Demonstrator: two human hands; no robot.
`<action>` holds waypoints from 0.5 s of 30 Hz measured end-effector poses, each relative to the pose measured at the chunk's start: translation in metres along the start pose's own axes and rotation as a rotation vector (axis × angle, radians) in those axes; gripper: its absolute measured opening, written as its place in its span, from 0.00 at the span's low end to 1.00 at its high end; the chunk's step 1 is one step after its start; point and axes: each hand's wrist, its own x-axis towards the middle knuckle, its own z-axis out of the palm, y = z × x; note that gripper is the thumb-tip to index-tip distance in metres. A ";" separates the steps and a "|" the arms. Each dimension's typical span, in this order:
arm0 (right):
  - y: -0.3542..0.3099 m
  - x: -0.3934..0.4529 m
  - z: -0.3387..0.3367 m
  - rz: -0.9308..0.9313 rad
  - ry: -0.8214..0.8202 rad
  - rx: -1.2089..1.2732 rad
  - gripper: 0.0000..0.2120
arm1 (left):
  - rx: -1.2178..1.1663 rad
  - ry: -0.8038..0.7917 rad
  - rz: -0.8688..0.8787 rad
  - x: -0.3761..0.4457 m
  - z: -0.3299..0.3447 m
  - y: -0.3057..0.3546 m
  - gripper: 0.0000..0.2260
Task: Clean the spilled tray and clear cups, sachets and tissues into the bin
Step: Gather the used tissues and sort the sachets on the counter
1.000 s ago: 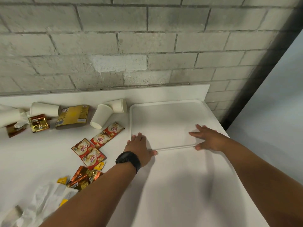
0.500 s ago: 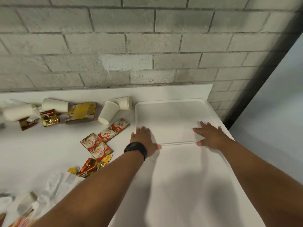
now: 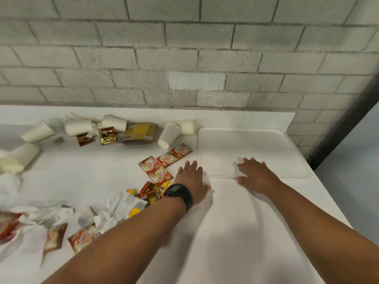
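- The tray (image 3: 266, 148) lies flat and bare at centre right of the frame, pushed up near the wall (image 3: 184, 58) on the counter (image 3: 235, 232); I'd say it sits there to keep it apart from the litter while that gets cleared.
- The right hand (image 3: 254, 173) lies over the tray's near edge, fingers straight and spread on the tray floor, gripping nothing — it looks like a steadying or sliding touch rather than a lift.
- The left hand (image 3: 192, 179), with a black watch (image 3: 180, 194) at the wrist, lies flat on the counter just beside the tray's lower-left corner, fingers extended and holding nothing; whether a fingertip touches the rim I cannot tell.
- Just left of that hand lie red-and-white sachets (image 3: 162, 165), and below them some gold ones.
- Paper cups (image 3: 170, 135) lie tipped on their sides along the back, upper left of the frame.
- Crumpled tissues (image 3: 121, 203) and more sachets are scattered at lower left.
- No bin shows anywhere, so by my reckoning all the clearing is yet to do.
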 end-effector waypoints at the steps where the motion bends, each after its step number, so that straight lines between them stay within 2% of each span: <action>1: -0.012 0.000 0.003 -0.027 -0.001 0.041 0.28 | 0.004 0.010 -0.003 -0.009 -0.003 -0.007 0.30; 6: -0.071 -0.005 0.015 -0.138 0.070 0.296 0.22 | -0.042 0.051 -0.048 -0.049 -0.010 -0.040 0.29; 9: -0.099 -0.009 0.027 -0.163 0.056 0.453 0.18 | -0.059 0.094 -0.075 -0.064 -0.010 -0.061 0.27; 15: -0.160 -0.026 0.039 -0.203 0.069 0.423 0.18 | -0.111 0.108 -0.152 -0.098 -0.026 -0.111 0.28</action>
